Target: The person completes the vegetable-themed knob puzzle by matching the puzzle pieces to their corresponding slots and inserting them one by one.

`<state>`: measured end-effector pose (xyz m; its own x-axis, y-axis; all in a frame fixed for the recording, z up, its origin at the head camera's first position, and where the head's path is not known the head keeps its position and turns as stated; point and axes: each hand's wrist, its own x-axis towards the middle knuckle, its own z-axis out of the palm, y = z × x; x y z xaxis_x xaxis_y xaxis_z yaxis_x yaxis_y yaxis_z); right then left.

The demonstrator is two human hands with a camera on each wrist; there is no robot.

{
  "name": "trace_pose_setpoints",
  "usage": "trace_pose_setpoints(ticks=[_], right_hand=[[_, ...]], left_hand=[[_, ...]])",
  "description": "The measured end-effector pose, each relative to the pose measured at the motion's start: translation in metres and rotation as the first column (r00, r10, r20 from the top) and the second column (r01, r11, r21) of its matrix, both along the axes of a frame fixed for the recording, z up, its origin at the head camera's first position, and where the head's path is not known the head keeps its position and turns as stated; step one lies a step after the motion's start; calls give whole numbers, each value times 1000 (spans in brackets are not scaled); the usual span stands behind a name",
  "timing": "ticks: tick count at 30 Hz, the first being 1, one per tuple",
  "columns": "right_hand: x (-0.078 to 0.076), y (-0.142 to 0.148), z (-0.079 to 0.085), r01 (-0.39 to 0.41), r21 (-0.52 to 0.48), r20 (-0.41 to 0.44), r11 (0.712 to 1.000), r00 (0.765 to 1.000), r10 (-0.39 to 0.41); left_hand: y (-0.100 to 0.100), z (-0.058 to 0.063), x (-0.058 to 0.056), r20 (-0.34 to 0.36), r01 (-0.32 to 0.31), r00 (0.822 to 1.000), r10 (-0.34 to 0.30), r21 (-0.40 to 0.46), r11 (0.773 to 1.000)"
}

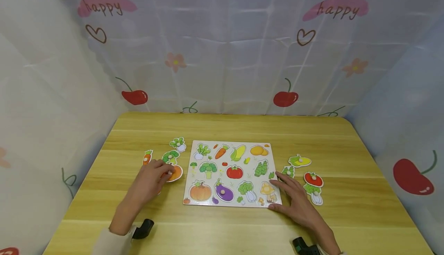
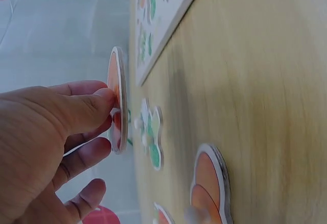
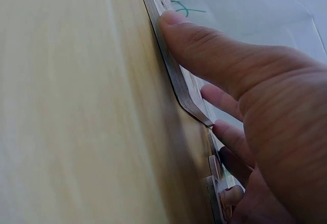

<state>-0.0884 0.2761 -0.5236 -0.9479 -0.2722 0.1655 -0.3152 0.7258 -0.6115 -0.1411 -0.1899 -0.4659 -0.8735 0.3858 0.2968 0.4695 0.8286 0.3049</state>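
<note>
My left hand (image 1: 150, 181) pinches an orange pumpkin puzzle piece (image 2: 116, 71) between thumb and fingertips, raised off the table. Below it in the left wrist view lies a two-lobed orange piece (image 2: 208, 175) with a knob. The vegetable puzzle board (image 1: 222, 205) lies flat between the hands. Its eggplant piece (image 1: 227, 194) sits in its place, with the knob showing. At the board's near right corner is my right hand (image 1: 300, 203), its thumb against the front edge and its extended fingers along the right side.
Left of the board lie turnip (image 1: 178, 144), broccoli (image 1: 166, 155) and carrot (image 1: 148, 155) pieces. To its right are corn (image 1: 303, 161), a leafy green piece (image 1: 286, 170), tomato (image 1: 315, 181) and bok choy (image 1: 317, 200). A printed curtain (image 1: 222, 73) hangs behind the wooden table (image 1: 236, 232).
</note>
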Motion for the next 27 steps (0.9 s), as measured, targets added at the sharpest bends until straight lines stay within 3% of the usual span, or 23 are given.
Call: trace_pose_setpoints(ticks=[5,16,27], right_hand=[[-1,1,0,8,5,15,1000,1000,-8],[-1,0,0,10,18,18,1000,1000,-11],[0,-1,1,12,19,25,1000,1000,-13]], left_hand=[[8,-1,2,-47,42,998,-42,-2,999],[28,-14,12,-58,99,993,-99,3,995],[43,-21,17,4,127,992,-127,-25,992]])
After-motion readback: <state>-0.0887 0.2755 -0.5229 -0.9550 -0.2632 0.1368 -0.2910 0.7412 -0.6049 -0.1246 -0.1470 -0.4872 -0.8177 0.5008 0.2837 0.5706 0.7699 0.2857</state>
